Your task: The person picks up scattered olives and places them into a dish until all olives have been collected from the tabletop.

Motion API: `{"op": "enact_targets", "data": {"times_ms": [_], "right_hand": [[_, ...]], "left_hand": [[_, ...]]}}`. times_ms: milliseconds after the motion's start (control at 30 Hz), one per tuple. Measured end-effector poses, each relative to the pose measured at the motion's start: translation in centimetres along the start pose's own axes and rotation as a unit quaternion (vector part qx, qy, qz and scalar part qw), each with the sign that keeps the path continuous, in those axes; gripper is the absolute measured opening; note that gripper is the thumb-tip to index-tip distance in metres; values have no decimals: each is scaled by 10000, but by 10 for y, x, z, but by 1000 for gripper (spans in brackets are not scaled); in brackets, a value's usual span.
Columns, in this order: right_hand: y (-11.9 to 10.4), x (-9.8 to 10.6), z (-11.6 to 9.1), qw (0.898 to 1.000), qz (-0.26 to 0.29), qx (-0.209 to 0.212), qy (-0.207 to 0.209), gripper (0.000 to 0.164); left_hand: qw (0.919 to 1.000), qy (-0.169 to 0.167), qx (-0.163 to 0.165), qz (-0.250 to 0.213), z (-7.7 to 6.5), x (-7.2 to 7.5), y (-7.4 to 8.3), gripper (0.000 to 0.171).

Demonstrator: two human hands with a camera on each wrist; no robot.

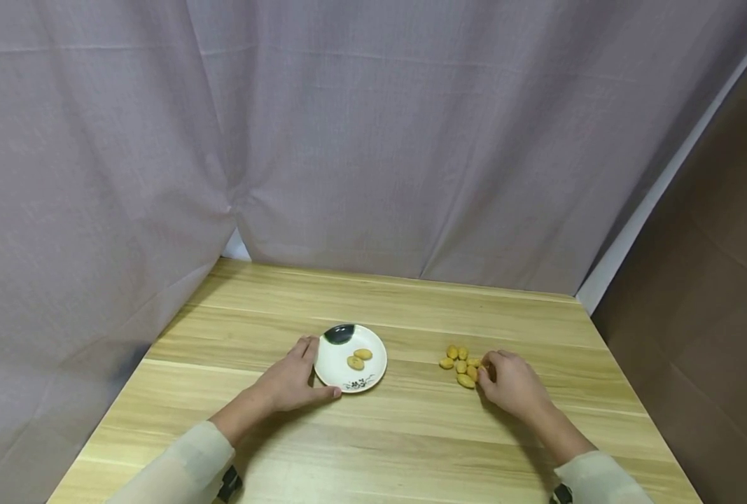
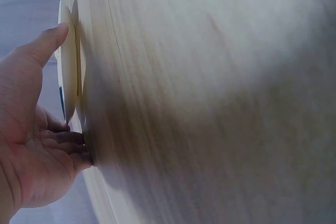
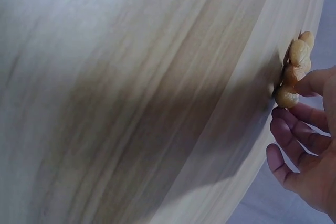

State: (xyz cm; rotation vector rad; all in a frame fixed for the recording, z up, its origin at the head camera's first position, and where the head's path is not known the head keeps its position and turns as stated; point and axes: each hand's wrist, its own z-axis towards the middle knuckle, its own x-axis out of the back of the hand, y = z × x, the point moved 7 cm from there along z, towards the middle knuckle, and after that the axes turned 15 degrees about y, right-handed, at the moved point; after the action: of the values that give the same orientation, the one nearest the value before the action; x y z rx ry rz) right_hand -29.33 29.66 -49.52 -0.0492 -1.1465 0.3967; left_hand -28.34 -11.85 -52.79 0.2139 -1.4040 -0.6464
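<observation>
A round white plate (image 1: 332, 371), with a dark patch and a small floral pattern on its rim, lies on the table in the head view. Two small oval yellow-brown pieces (image 1: 358, 359), like nuts or small fruits, lie on it. My left hand (image 1: 291, 378) holds the plate's left edge between thumb and fingers; the left wrist view shows the thumb (image 2: 60, 34) against the rim. To the right, several similar oval pieces (image 1: 461, 366) form a loose cluster. My right hand (image 1: 514, 385) pinches one oval piece (image 3: 287, 98) at the cluster's right side with thumb and forefinger.
The light wood table (image 1: 386, 448) extends around the plate and the cluster. Grey-mauve curtains (image 1: 373, 154) hang behind it and on the left. A brown panel (image 1: 701, 322) stands along the right side.
</observation>
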Motion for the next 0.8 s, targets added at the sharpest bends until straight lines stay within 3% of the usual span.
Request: {"op": "enact_targets", "data": {"times_ms": [600, 800], "right_hand": [[1, 4, 5, 9976, 91, 227, 655, 16], [-9, 9, 9, 9918, 319, 523, 1123, 18]], "left_hand": [[9999, -29, 63, 128, 0, 0, -3, 126], [10000, 41, 1, 86, 1, 2, 0, 126]]}}
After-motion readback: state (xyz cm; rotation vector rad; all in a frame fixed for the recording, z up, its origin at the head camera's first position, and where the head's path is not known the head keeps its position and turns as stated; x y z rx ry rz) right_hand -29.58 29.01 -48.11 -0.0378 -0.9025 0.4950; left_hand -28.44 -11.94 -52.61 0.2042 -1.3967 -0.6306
